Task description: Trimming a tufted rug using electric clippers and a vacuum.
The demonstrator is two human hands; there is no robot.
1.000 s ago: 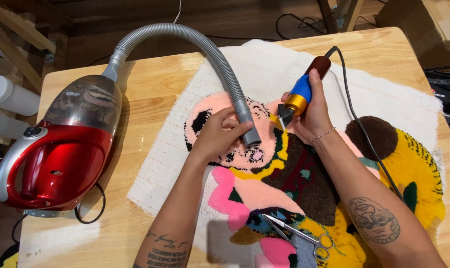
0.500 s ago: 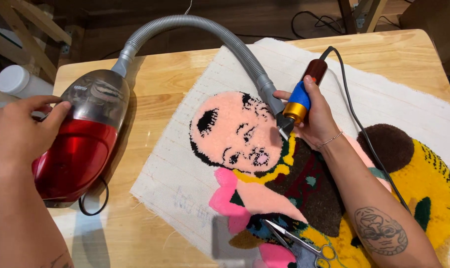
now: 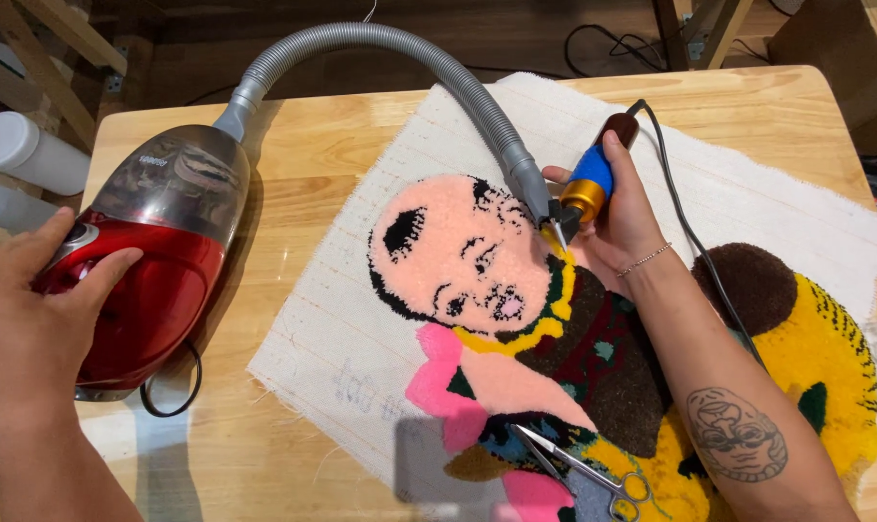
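**Left hand on the vacuum, trimmer held at the rug face**

The left hand (image 3: 32,329) lies flat on the red canister vacuum (image 3: 153,256), fingers spread wide over its handle end; half a second ago it hovered higher beside the clear dust cup. The right hand (image 3: 617,217) wraps its fingers around the blue-and-gold electric trimmer (image 3: 585,188), tip down on the tufted rug (image 3: 555,338) at the pink face's edge, just beside the grey hose nozzle (image 3: 530,188). Scissors (image 3: 579,464) lie on the rug's near part, well apart from the vacuum. The wooden table (image 3: 293,164) bears everything.
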